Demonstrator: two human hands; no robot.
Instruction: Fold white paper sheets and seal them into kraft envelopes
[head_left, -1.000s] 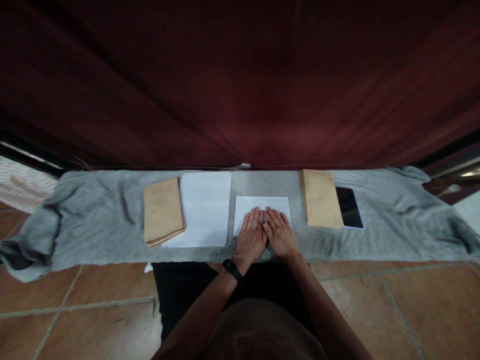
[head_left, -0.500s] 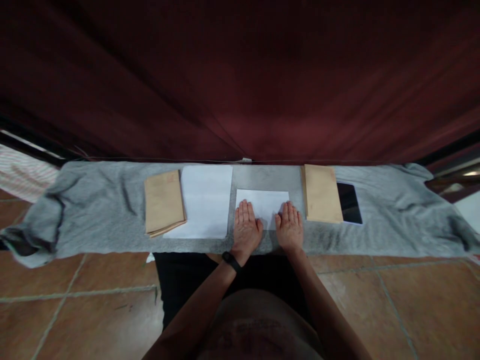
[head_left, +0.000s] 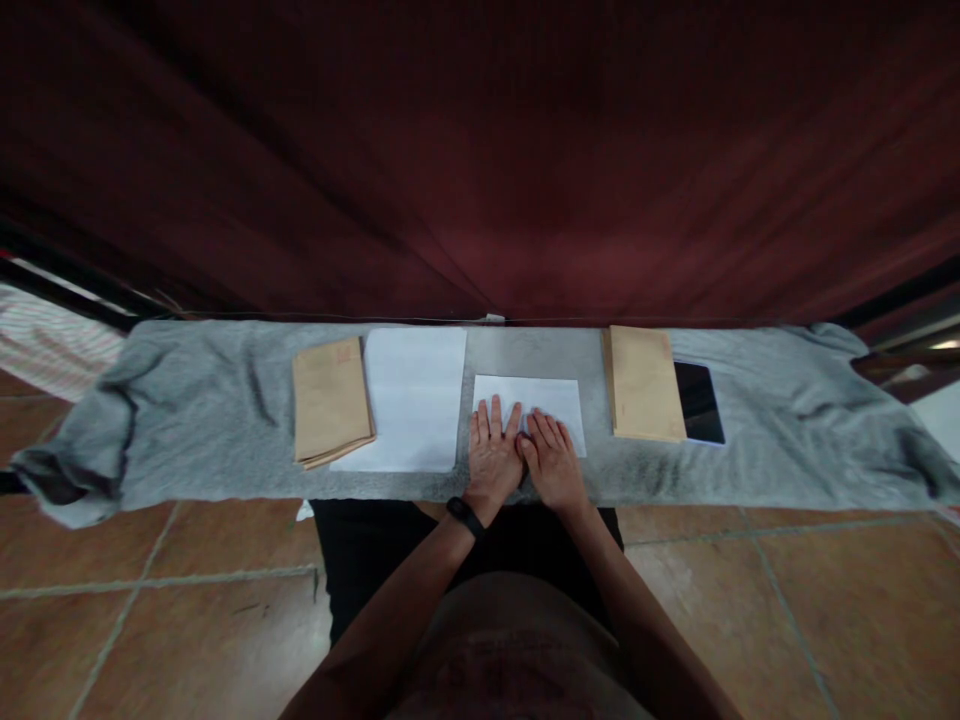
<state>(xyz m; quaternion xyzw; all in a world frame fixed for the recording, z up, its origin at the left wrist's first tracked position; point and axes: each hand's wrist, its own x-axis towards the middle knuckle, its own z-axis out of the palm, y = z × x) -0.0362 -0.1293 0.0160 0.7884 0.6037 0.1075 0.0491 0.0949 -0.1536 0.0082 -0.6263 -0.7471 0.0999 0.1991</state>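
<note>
A dark red curtain (head_left: 480, 150) fills the view from 9 through 12 to 3 o'clock. Below it a grey cloth (head_left: 210, 420) runs across, hiding whatever it covers. On the cloth lie a paper stack (head_left: 409, 400) at 10 o'clock of the hands, brown envelopes (head_left: 330, 400) further toward 9, a second envelope pile (head_left: 643, 385) at 2 o'clock, and a dark tablet (head_left: 699, 402) touching that pile's far side. The sheet (head_left: 551, 395) lies at centre. The left hand (head_left: 493, 455) and right hand (head_left: 551, 460) rest on it palm down, fingers flat and side by side, gripping nothing. This looks like pressing the sheet flat, and a clean result would call for even pressure with the edges kept square. The hands cover the sheet's 6 o'clock edge, so I cannot tell whether it is folded. The red mark on the left envelopes is too small to read.
</note>
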